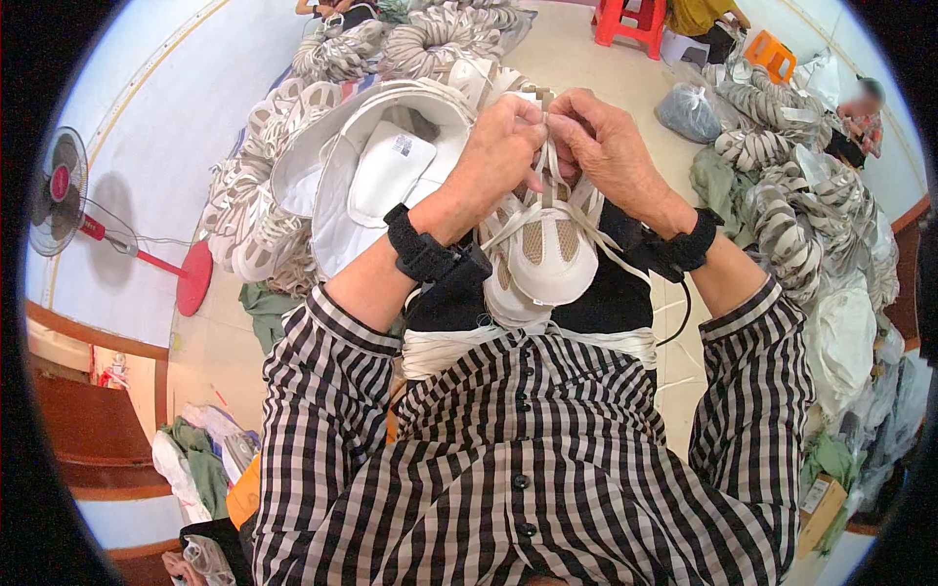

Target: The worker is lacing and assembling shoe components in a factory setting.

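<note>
A cream and beige shoe upper (559, 266) lies over my lap with its toe toward me, on top of another upper (505, 301). My left hand (491, 156) and my right hand (608, 146) meet above its far end. Both have thumb and fingers pinched on a pale shoelace (549, 161), whose strands run down the front of the upper. My fingers partly hide the lacing and eyelets. A bundle of white laces (445, 352) stretches across my waist.
Left of my hands, a white fabric-lined container (332, 200) holds white padded pieces. Stacked uppers (264, 225) lie beside it; more coiled uppers (787, 225) are at right. A fan (66, 190) stands left, a red stool (630, 24) at the back. Another person (862, 122) sits far right.
</note>
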The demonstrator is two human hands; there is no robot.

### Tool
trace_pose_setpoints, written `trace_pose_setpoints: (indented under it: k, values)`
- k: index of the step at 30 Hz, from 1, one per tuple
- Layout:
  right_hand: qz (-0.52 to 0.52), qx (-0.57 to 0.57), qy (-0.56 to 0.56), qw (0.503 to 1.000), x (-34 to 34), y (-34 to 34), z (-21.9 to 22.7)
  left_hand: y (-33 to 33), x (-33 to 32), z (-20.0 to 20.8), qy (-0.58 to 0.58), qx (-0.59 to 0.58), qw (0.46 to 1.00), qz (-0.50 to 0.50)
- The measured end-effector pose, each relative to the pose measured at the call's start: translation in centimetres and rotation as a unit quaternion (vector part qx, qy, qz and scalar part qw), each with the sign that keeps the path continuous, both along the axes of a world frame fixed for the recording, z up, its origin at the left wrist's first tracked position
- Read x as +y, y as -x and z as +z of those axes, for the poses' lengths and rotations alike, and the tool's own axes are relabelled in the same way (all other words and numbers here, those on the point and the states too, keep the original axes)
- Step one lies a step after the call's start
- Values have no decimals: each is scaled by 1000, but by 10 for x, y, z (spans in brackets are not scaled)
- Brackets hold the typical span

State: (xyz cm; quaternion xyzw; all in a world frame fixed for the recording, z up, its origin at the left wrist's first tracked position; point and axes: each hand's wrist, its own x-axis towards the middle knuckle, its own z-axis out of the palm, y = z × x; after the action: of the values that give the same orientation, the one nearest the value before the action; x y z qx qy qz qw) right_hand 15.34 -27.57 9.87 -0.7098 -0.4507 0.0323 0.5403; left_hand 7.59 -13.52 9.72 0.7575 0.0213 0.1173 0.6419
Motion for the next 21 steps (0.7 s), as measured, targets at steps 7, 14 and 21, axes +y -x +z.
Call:
trace_pose_setpoints:
  k: [7, 14, 21]
  values:
    - [17, -25, -7, 1000, 1, -3, -2, 1, 1, -1, 76, -4, 995, -58]
    - [-91, -253, -78, 960, -2, -30, -7, 4, 6, -3, 46, 6, 995, -89]
    - [-31, -108, -20, 994, 12, -30, -47, 7, -5, 47, -129, -102, 980, -113]
